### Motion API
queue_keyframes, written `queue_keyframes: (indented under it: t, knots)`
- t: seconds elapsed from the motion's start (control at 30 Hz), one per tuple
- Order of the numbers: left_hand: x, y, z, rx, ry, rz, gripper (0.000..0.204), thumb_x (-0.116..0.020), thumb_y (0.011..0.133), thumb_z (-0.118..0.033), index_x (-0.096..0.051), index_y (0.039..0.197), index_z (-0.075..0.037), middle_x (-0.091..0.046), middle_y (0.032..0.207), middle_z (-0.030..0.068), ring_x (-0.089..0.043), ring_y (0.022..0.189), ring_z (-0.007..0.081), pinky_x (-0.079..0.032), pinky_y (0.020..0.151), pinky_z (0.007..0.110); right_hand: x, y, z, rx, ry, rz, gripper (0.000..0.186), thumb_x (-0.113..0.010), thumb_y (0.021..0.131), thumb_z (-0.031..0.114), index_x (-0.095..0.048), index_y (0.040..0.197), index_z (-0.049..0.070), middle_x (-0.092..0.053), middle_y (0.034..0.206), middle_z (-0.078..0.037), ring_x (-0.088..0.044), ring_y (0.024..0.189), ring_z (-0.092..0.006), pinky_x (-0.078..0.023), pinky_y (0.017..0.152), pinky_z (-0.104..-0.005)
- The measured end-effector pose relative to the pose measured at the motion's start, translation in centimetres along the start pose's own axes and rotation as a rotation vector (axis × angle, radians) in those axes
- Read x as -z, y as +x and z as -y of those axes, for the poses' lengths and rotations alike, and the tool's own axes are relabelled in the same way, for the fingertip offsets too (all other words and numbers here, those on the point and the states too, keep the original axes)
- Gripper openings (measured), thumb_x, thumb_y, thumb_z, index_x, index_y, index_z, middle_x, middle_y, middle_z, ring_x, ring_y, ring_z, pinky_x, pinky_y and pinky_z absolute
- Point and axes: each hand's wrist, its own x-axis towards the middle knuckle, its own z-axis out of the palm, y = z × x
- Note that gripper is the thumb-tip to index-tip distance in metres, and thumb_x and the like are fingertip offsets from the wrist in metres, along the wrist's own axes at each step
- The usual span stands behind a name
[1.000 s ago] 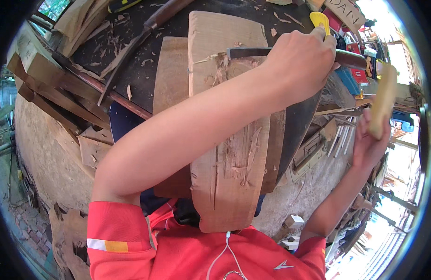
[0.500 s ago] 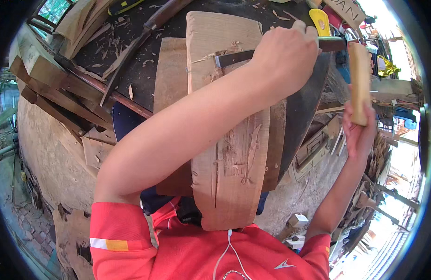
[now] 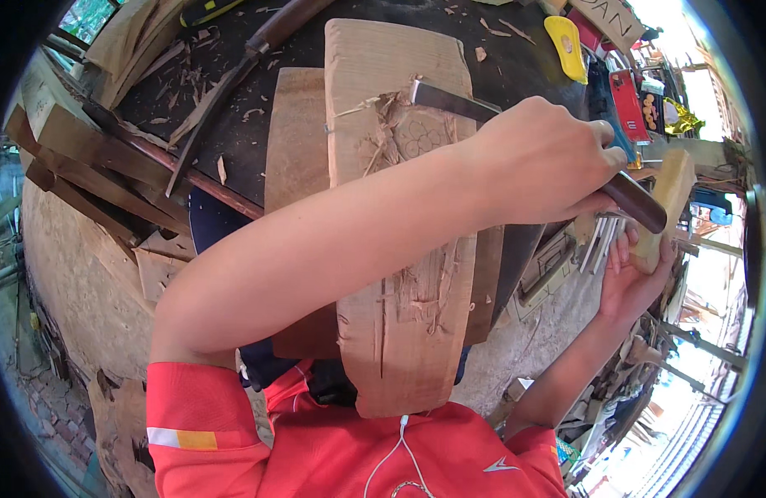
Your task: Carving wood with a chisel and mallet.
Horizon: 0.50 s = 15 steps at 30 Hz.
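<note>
My left hand (image 3: 553, 158) is closed around a chisel (image 3: 459, 103), its arm reaching across in front of me. The chisel's flat blade end rests at or just over a long wooden board (image 3: 400, 58), near a rough-cut patch and a pencilled flower outline. Its dark handle sticks out to the right, beyond my fist. On the right, my right hand (image 3: 636, 278) grips a pale wooden mallet or block (image 3: 675, 187), which stands tilted beside the handle's end. Whether the two touch, I cannot tell. My left forearm hides the middle of the board.
Beneath the board lies a wider plank (image 3: 293, 149) on a dark tabletop (image 3: 516, 66) strewn with shavings. A long curved blade with a wooden handle (image 3: 275, 29) lies at the far left, near stacked timber (image 3: 76, 124). A yellow object (image 3: 567, 50) and a red packet (image 3: 630, 104) sit far right.
My left hand has shifted right and nearer, and the chisel has turned so its handle points down to the right. My right hand and the wooden block have moved nearer, and the block leans.
</note>
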Motion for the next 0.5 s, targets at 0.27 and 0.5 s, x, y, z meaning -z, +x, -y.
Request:
queue_keyframes:
  t: [0.27, 0.5]
  knots:
    - [-0.8, 0.3, -0.3, -0.017, -0.049, 0.034, 0.03, -0.067, 0.091, -0.036, -0.064, 0.103, -0.008, -0.064, 0.096, 0.0088, -0.069, 0.077, 0.0307, -0.056, 0.061, 0.041, 0.4, -0.8, 0.1, 0.037, -0.018, -0.032, 0.047, -0.046, 0.101, 0.033, -0.045, 0.132, -0.002, -0.049, 0.088, -0.011, -0.044, 0.064, -0.0142, -0.037, 0.046, -0.0223]
    - [-1.3, 0.4, 1.6, 0.08, 0.038, 0.037, 0.028, -0.065, 0.093, -0.033, -0.067, 0.104, -0.008, -0.063, 0.095, 0.0098, -0.068, 0.081, 0.0327, -0.056, 0.066, 0.044, -0.1, -1.0, 0.8, 0.05, -0.154, 0.056, 0.062, -0.048, 0.1, 0.034, -0.034, 0.146, -0.005, -0.046, 0.088, -0.009, -0.041, 0.063, -0.0123, -0.034, 0.046, -0.0209]
